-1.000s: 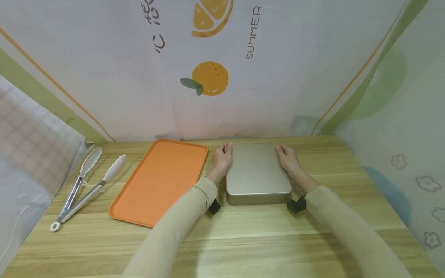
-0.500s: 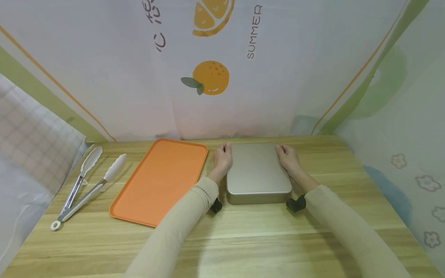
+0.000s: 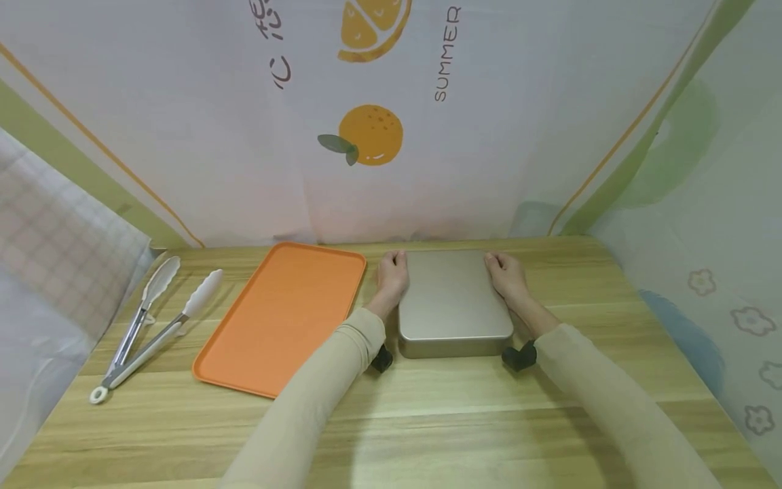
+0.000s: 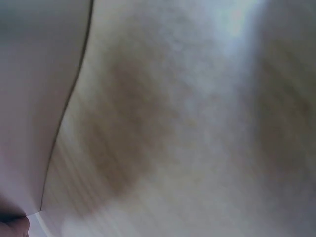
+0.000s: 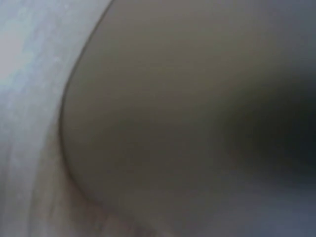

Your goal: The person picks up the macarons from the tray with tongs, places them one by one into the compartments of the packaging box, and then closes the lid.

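A flat, rectangular, champagne-coloured metal box (image 3: 455,299) lies on the wooden table, smooth face up; whether it is a lidded tin or an upturned pan I cannot tell. My left hand (image 3: 391,275) grips its left side near the far corner, thumb along the edge. On the opposite side my right hand (image 3: 506,275) grips the far right corner, its fingers curled. In the left wrist view the box's wall (image 4: 39,89) fills the left, with a fingertip (image 4: 14,228) at the bottom corner. Blurred box surface (image 5: 163,108) covers most of the right wrist view.
An orange tray (image 3: 287,312) lies just left of my left hand. Farther left, spread tongs (image 3: 143,339) with white tips rest on the wooden table (image 3: 427,421). A printed white curtain (image 3: 489,136) hangs along the table's far edge.
Both hands keep the same hold on the box, and it stays in place. Only a very slight shift of the head view shows.
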Available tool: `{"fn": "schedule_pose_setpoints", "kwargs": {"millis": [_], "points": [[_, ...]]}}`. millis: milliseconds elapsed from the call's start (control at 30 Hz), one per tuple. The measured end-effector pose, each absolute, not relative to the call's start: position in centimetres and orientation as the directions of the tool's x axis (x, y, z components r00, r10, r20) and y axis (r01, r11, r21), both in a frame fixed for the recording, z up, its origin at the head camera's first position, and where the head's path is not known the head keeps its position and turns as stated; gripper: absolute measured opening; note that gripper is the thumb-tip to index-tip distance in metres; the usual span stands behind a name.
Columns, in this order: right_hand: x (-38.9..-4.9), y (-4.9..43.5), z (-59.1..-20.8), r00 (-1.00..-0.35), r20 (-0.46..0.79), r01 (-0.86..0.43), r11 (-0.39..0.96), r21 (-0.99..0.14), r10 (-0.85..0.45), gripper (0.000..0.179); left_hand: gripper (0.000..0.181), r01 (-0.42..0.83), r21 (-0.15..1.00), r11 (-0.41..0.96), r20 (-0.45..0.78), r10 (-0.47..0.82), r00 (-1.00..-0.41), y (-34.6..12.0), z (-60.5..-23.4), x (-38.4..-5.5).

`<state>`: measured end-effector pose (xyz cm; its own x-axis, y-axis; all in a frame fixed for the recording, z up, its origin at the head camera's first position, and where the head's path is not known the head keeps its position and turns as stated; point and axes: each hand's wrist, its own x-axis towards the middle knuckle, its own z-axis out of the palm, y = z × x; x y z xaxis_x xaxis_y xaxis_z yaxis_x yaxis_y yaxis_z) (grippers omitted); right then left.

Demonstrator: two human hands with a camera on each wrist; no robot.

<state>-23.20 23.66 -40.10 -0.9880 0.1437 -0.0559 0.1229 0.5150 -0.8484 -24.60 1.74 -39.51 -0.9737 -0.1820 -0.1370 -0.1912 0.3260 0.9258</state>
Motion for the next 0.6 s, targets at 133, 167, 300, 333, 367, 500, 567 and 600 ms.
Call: {"fn": "schedule_pose_setpoints", "kwargs": {"millis": [133,167,300,333,367,500,567,600], "points": [[-23.3,23.61,-40.23,-0.987,-0.057,0.127,0.51,-0.851,0.151,0.046,0.038,-0.194,0.928,0.319,-0.143,-0.177,-0.974,1.69,-39.49,-24.58],[-23.33,23.6,-40.25,-0.987,-0.057,0.127,0.509,-0.851,0.152,0.046,0.038,-0.194,0.928,0.317,-0.143,-0.177,-0.974,1.66,-39.47,-24.55],[-23.36,23.58,-40.32,-0.987,-0.056,0.126,0.502,-0.856,0.152,0.045,0.037,-0.192,0.929,0.316,-0.142,-0.176,-0.974,1.61,-39.54,-24.53],[-23.36,23.59,-40.33,-0.987,-0.053,0.124,0.502,-0.856,0.154,0.045,0.036,-0.19,0.929,0.316,-0.14,-0.176,-0.974,1.61,-39.55,-24.53],[-23.35,23.59,-40.32,-0.986,-0.05,0.123,0.502,-0.856,0.156,0.045,0.036,-0.188,0.929,0.318,-0.137,-0.177,-0.975,1.63,-39.57,-24.54],[-23.35,23.6,-40.29,-0.985,-0.046,0.124,0.503,-0.856,0.164,0.045,0.036,-0.178,0.929,0.324,-0.125,-0.178,-0.976,1.66,-39.56,-24.55],[-23.32,23.62,-40.29,-0.985,-0.053,0.129,0.494,-0.86,0.165,0.045,0.035,-0.178,0.93,0.321,-0.125,-0.179,-0.976,1.65,-39.59,-24.54],[-23.3,23.64,-40.31,-0.985,-0.058,0.133,0.49,-0.861,0.165,0.045,0.035,-0.178,0.931,0.32,-0.124,-0.181,-0.976,1.64,-39.62,-24.53]]}}
